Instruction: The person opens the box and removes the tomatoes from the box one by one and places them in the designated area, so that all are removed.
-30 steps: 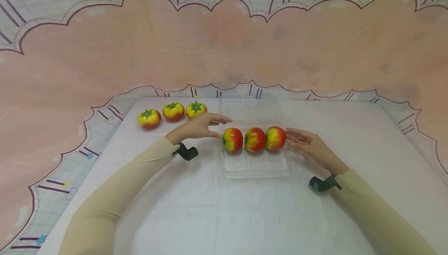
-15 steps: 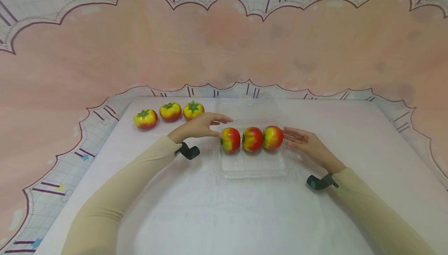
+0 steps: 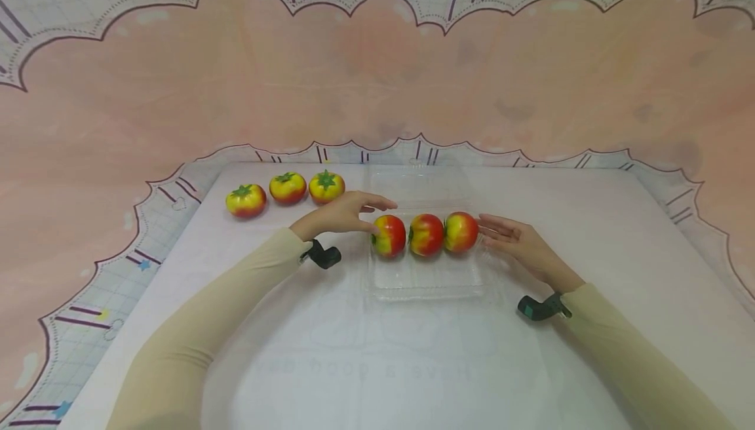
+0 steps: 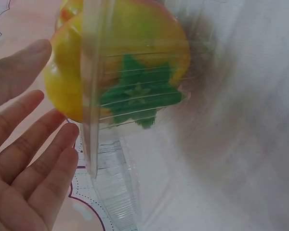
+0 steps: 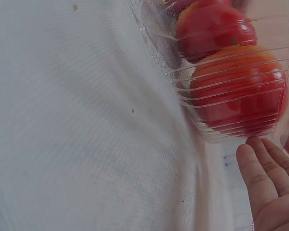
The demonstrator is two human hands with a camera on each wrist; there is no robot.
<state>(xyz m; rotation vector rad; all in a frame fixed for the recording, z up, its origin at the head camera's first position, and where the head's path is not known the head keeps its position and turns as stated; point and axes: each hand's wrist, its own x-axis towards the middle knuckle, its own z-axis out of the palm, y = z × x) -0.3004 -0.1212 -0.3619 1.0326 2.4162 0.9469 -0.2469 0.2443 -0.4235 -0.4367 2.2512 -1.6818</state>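
Observation:
A clear plastic clamshell box (image 3: 427, 279) lies with its lid folded back, holding three red-and-yellow tomatoes in a row: a left tomato (image 3: 389, 236), a middle tomato (image 3: 426, 234) and a right tomato (image 3: 461, 232). My left hand (image 3: 345, 212) hovers over the box's left rim, thumb tip beside the left tomato, fingers extended. In the left wrist view that tomato's green leafy top (image 4: 139, 91) shows through the ribbed wall. At the opposite end, my right hand (image 3: 516, 246) has relaxed fingers, and its fingertips (image 5: 253, 144) are right at the box's outer wall. Neither hand grips a tomato.
Behind my left hand, toward the back left of the white table (image 3: 366, 377), are a far-left tomato (image 3: 246, 201), a second tomato (image 3: 288, 188) and a third tomato (image 3: 327, 187). The transparent lid (image 3: 419, 183) extends toward the table's back edge.
My left hand has shifted slightly right, toward the left tomato. My right hand keeps its place at the box's right end, and the tomatoes stay put; the head view has shifted a little.

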